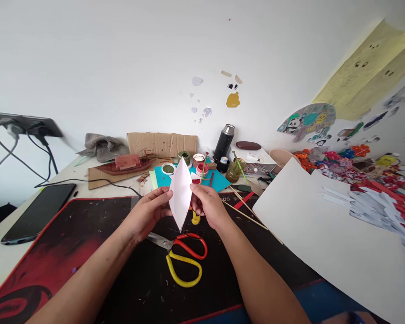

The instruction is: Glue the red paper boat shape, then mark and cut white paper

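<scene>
A pointed, leaf-shaped piece of white paper (181, 193) is held upright between my two hands above the dark mat. My left hand (153, 208) pinches its left edge, thumb on the near side. On the right edge, my right hand (209, 204) grips it with the thumb, the other fingers curled behind. Just below lie scissors (185, 270) with one red and one yellow handle, their blades pointing left beneath my left hand. A small yellow object (195, 218) sits behind the paper, partly hidden.
Paint jars (201, 169), a black flask (224, 143) and a red model boat (126, 164) stand along the wall. A phone (38, 212) lies at left. Large white paper (327, 238), paper strips (374, 213) and thin sticks (249, 216) cover the right side.
</scene>
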Action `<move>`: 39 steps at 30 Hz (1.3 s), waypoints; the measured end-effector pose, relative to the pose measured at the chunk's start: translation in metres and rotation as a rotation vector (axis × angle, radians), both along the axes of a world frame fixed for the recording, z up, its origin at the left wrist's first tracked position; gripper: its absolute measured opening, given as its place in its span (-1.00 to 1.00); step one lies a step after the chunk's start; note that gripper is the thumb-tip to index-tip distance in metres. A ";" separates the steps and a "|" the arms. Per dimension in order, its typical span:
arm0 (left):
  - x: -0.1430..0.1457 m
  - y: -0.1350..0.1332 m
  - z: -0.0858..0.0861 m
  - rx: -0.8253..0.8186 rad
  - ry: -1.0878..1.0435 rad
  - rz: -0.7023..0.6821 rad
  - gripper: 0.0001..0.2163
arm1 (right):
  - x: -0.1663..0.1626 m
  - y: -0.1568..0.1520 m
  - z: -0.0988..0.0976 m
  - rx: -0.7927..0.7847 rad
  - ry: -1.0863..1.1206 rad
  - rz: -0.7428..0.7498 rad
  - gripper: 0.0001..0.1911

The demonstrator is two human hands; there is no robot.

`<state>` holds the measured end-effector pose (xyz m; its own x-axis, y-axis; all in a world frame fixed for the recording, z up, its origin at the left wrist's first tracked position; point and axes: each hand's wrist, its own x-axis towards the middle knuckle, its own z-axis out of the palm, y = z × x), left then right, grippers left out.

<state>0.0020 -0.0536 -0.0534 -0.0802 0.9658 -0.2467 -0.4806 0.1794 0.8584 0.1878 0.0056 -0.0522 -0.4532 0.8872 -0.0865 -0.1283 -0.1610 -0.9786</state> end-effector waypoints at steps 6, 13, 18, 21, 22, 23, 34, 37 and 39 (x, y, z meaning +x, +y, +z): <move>-0.001 0.001 -0.003 0.001 -0.028 -0.005 -0.59 | 0.001 0.003 -0.004 -0.015 0.016 0.010 -0.47; -0.002 0.000 -0.005 -0.004 -0.048 -0.009 -0.58 | 0.001 0.003 -0.003 -0.023 0.026 0.021 -0.46; -0.003 0.000 -0.004 -0.004 -0.055 -0.009 -0.55 | 0.001 0.003 -0.004 -0.022 0.030 0.030 -0.46; -0.003 0.000 -0.004 0.003 -0.053 -0.017 -0.56 | 0.002 0.003 -0.004 -0.021 0.031 0.030 -0.46; -0.003 0.000 -0.004 0.005 -0.052 -0.022 -0.56 | 0.002 0.003 -0.004 -0.022 0.031 0.032 -0.46; -0.003 0.000 -0.004 0.006 -0.049 -0.025 -0.56 | 0.002 0.003 -0.004 -0.021 0.030 0.033 -0.46; 0.003 -0.001 -0.003 0.068 0.151 -0.005 -0.51 | -0.002 0.000 -0.003 0.028 -0.050 0.031 -0.49; 0.003 0.000 -0.005 0.105 0.263 0.004 -0.48 | -0.004 -0.002 -0.006 0.085 -0.086 0.030 -0.44; 0.003 0.002 -0.006 0.133 0.314 0.012 -0.47 | -0.006 -0.003 -0.009 0.143 -0.119 0.036 -0.43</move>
<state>0.0048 -0.0519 -0.0591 -0.1437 0.9864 -0.0802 -0.1907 0.0519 0.9803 0.1823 0.0030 -0.0607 -0.4794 0.8775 -0.0160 -0.0070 -0.0220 -0.9997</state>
